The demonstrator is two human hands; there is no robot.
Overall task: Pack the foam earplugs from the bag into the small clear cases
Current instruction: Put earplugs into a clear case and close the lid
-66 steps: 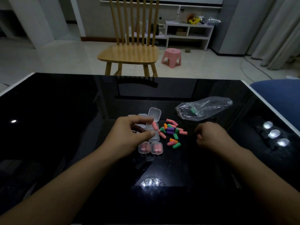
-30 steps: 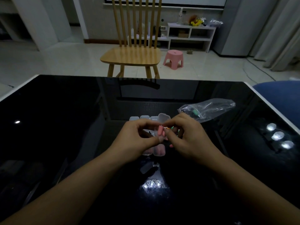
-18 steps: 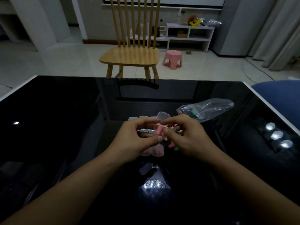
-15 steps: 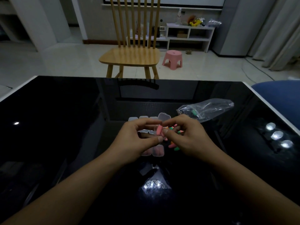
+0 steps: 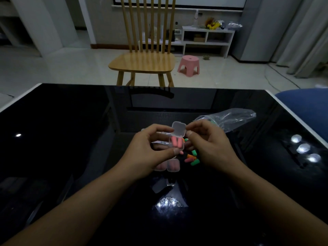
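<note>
Change: since 0.5 s ago, pink plug gone from between fingertips; two pink foam earplugs (image 5: 176,143) lie inside small clear hinged plastic case (image 5: 177,139), lid up. Both hands stay at the case.
L hand (image 5: 148,153): fingers curled, thumb + forefinger pinch case by its L side and near edge, held above tabletop.
R hand (image 5: 210,147): fingers curled; forefinger + thumb at lid's R edge. Firm grip or mere touch: cannot tell.
Loose plugs: small heap of green, orange and pink foam earplugs (image 5: 192,158) on tabletop, below and just beside R hand, partly hidden by it.
Filled cases: two shut clear cases w/ pink plugs (image 5: 168,166) flat on tabletop, near side of held case, partly under L hand.
Other cases: more clear cases (image 5: 159,142) behind L fingers; count unclear.
Bag: crumpled clear plastic bag (image 5: 230,118), far R of hands, on its side; something green shows inside nr R forefinger.
Surface: glossy black table w/ white rim (image 5: 71,139); mirrors chair back, ceiling lights as bright spots near front centre and at R.
Room: dim. Pale wooden slat-back chair (image 5: 143,63) just beyond far table edge; pink plastic stool (image 5: 189,65) to its R; white low shelf unit (image 5: 207,39) at back wall, yellow item + clutter on top; pale glossy tiled floor (image 5: 62,68); grey-white curtains (image 5: 305,32) far R; blue upholstered seat (image 5: 308,105) at R table edge.
</note>
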